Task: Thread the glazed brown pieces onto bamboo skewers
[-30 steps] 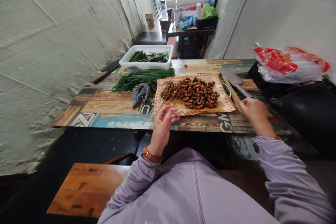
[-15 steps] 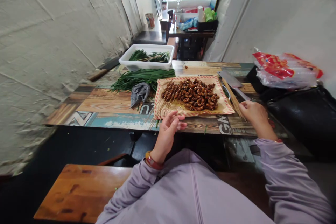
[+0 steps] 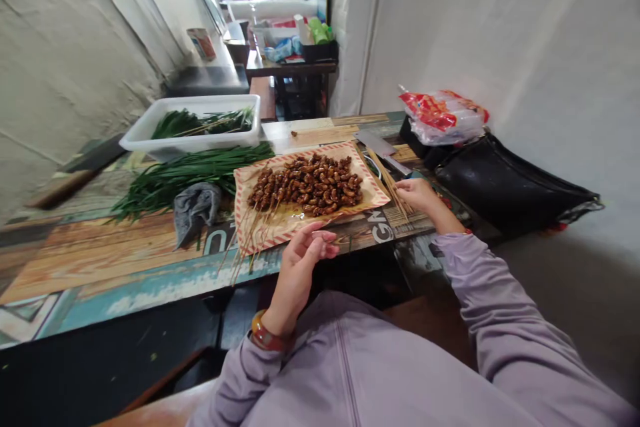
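Brown, glossy pupa-like pieces (image 3: pixel 327 183) lie heaped on a sheet of stripe-edged paper (image 3: pixel 375 197). At the heap's left, several are threaded on thin sticks (image 3: pixel 260 213) that point towards me. My left hand (image 3: pixel 303 263) hovers at the paper's near edge, palm turned inward, fingers loosely bent and apart, with nothing visible in it. To the right of the paper, my right hand (image 3: pixel 424 200) pinches at a bundle of bamboo skewers (image 3: pixel 386 177); its fingertips partly hide how many it grips. A cleaver (image 3: pixel 376 143) rests just beyond the bundle.
Left of the paper are long green chives (image 3: pixel 175 177) and a crumpled grey cloth (image 3: pixel 196 207). Behind them stands a white tub (image 3: pixel 143 137) holding more greens. A black bag (image 3: pixel 510 180) and a red-and-clear plastic pack (image 3: pixel 445 113) sit at the right. A person is in the far background.
The view has swung to the right, so the table's things appear further left. My right hand stays at the skewer bundle, and my left hand remains near the paper's front edge.
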Demonstrator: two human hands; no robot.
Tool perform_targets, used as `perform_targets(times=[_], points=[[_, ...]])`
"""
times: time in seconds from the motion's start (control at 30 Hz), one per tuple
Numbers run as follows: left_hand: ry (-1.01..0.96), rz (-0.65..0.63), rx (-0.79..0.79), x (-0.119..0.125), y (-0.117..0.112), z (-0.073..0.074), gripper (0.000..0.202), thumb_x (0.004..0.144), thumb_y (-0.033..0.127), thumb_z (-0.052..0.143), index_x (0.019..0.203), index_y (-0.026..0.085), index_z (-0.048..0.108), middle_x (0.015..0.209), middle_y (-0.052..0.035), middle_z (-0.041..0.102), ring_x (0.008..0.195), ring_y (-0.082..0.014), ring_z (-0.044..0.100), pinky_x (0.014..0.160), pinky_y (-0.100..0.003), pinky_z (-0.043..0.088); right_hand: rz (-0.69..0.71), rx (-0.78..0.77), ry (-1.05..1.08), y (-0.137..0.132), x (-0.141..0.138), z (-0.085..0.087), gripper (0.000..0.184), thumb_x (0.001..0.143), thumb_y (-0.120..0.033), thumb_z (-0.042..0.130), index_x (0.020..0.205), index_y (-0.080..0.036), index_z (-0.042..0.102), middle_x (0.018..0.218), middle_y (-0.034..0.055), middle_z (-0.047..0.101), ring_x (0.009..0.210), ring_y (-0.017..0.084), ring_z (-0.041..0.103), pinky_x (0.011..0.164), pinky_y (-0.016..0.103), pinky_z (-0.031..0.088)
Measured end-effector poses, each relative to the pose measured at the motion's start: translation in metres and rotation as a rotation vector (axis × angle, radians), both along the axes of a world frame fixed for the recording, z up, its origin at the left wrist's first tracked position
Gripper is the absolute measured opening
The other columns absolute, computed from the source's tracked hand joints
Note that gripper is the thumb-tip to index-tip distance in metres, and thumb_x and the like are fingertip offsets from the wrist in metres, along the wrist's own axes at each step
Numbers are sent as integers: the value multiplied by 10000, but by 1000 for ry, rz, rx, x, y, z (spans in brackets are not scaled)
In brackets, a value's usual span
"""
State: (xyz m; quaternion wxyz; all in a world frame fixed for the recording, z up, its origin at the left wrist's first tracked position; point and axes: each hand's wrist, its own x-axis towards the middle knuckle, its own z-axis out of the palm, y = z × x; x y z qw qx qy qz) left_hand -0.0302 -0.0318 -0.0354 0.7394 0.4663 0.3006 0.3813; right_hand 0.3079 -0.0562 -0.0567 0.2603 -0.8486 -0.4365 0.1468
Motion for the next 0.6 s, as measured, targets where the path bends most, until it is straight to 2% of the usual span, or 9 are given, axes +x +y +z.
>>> perform_targets(times=[0.07, 0.17, 0.23, 0.33, 0.43, 0.53, 0.6], points=[[8, -7, -3, 4, 1, 0, 374, 825, 361, 651, 1149, 183, 591, 983, -71, 696, 746, -157, 671, 739, -318, 540, 27, 23, 79, -4, 1, -2, 382, 731, -169, 536, 1054, -125, 737, 701, 30, 727, 590, 147, 632, 540, 207, 455], [21, -61, 33, 14, 0, 1, 370, 834, 358, 643, 1159, 189, 590, 986, -71, 695, 757, -157, 670, 746, -314, 536, 58, 96, 308, -9, -3, 0, 417, 740, -171, 515, 1108, -103, 699, 516, -28, 613, 406, 85, 481, 401, 169, 339], [39, -169, 79, 26, -2, 3, 362, 832, 349, 647, 1152, 184, 604, 989, -79, 697, 785, -161, 668, 756, -302, 527, 66, 173, 517, -11, -9, 4, 397, 737, -176, 530, 1092, -96, 687, 469, -57, 551, 351, 54, 383, 354, 154, 261], [42, -398, 128, 54, -7, 4, 307, 816, 330, 668, 1075, 166, 653, 978, -96, 700, 836, -168, 663, 792, -294, 511, 30, 242, 702, -9, -20, 11, 389, 724, -176, 574, 1096, -99, 653, 479, -69, 553, 332, 36, 346, 330, 144, 229], [-20, -576, 111, 86, -11, -1, 237, 784, 276, 692, 994, 167, 682, 986, -101, 697, 875, -173, 658, 817, -309, 508, 26, 265, 762, -6, -30, 16, 389, 711, -172, 602, 1093, -101, 627, 509, -56, 591, 338, 36, 373, 320, 142, 223], [-7, -758, 164, 118, -12, -11, 155, 770, 191, 665, 918, 159, 696, 918, -90, 700, 832, -156, 658, 771, -281, 499, 23, 272, 756, -5, -32, 17, 404, 717, -202, 615, 1108, -100, 610, 511, -56, 597, 342, 40, 381, 321, 148, 223], [23, -825, 191, 135, -10, -17, 152, 760, 145, 630, 899, 152, 692, 881, -81, 697, 805, -148, 656, 743, -269, 493, 10, 274, 734, -7, -30, 15, 453, 721, -220, 618, 1154, -90, 587, 507, -61, 591, 347, 41, 384, 333, 150, 241]])
